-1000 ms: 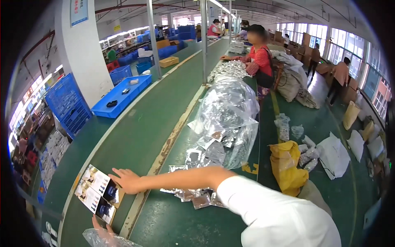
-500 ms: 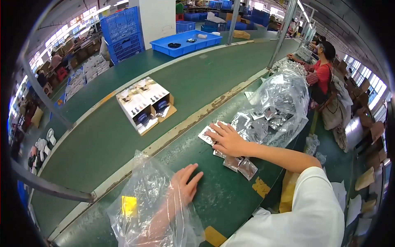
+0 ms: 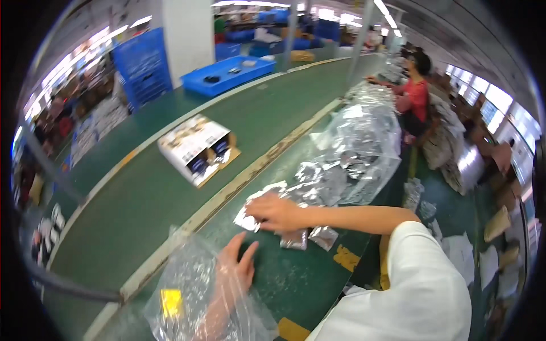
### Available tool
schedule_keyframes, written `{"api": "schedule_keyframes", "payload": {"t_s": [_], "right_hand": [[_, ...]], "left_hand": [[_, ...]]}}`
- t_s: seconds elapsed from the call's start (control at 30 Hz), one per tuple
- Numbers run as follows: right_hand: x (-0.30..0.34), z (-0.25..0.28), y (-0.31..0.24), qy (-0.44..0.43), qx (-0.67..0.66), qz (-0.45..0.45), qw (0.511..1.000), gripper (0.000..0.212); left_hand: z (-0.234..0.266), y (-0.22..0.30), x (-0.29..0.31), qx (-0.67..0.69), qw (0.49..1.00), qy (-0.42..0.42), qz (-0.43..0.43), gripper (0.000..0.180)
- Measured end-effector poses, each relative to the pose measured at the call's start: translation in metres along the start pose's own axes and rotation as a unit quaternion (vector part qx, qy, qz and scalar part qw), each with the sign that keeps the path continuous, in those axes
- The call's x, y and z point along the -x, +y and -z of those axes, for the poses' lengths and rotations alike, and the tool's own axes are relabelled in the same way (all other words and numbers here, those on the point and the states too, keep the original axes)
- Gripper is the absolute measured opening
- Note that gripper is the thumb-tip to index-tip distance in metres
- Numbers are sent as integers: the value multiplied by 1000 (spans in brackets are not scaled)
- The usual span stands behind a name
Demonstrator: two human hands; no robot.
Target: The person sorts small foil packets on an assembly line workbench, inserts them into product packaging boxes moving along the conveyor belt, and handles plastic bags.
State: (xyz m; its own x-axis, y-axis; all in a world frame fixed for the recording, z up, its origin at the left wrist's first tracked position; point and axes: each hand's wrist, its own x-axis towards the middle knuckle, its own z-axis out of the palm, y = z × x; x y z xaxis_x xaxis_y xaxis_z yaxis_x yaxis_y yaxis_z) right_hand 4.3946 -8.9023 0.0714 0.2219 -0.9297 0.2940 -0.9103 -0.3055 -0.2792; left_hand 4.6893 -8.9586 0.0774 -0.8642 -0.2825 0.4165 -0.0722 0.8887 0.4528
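Observation:
My right hand [image 3: 280,212] lies palm down on silver foil packets [image 3: 242,219], its fingers stretched over them and slightly blurred. More foil packets [image 3: 323,237] sit beside its wrist. My left hand [image 3: 236,262] is just nearer and to the left, with thumb and fingers apart and nothing between them. Around my left forearm is a clear plastic bag [image 3: 196,273] with a yellow patch; the fingers stick out past its edge. Beyond my right hand, a big clear bag [image 3: 369,136] spills a heap of foil packets onto the green bench [image 3: 290,278].
An open printed box [image 3: 196,142] with dark blue items stands on the green belt [image 3: 131,210] beyond the worn rail. A blue tray [image 3: 227,77] is farther back. Metal posts [image 3: 358,48] rise along the line. A person in red [image 3: 414,96] works at far right.
My right hand has slid nearer and to the left with packets under it, closer to my left hand. The left hand's fingers point up more. The whole view has shifted left.

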Motion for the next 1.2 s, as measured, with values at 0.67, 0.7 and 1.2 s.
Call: {"api": "schedule_keyframes", "payload": {"t_s": [0.67, 0.7, 1.2], "right_hand": [[-17, -21, -59, -11, -107, 203, 973, 43], [-16, -22, -60, -12, -107, 202, 973, 43], [-18, -20, -66, 14, -97, 210, 973, 37]], "left_hand": [[-9, -8, 4, -93, 988, -33, 117, 82], [-8, -7, 4, -93, 988, -38, 120, 83], [0, -15, 3, 40, 989, 44, 134, 79]]}}
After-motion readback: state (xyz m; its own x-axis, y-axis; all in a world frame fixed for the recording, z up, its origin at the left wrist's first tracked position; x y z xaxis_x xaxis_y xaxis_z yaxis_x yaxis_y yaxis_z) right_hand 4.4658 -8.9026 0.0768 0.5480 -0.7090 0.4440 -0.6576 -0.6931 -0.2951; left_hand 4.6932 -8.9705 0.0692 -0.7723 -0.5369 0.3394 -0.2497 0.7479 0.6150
